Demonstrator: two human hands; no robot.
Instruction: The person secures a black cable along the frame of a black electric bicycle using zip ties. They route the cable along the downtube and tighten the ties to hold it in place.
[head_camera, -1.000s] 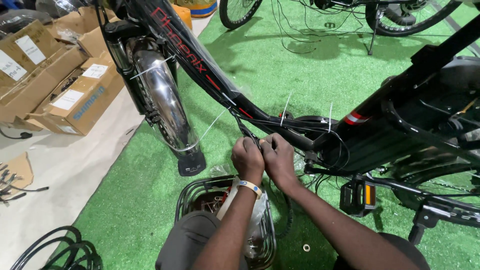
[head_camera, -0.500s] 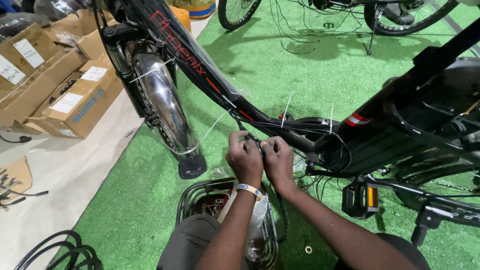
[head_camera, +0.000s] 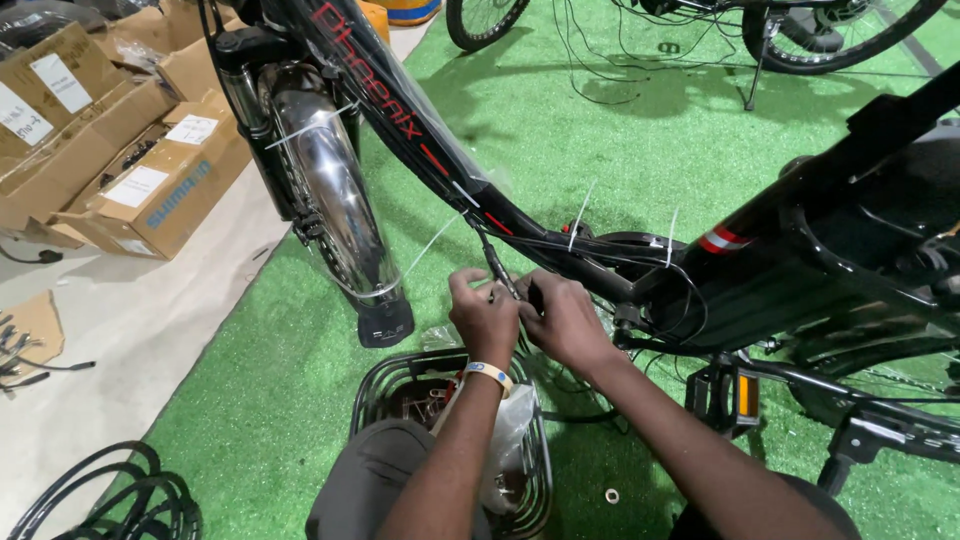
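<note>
Black cable (head_camera: 497, 270) runs steeply from the bicycle's down tube (head_camera: 420, 140) toward the hands, its long axis tilted from upper left to lower right, low beside the chrome front mudguard (head_camera: 335, 205). Both forearms reach up from below; the left hand (head_camera: 485, 320) and right hand (head_camera: 565, 322), knuckles up and touching, pinch the cable's lower end above a wire basket (head_camera: 385, 385) on green turf (head_camera: 620, 130).
</note>
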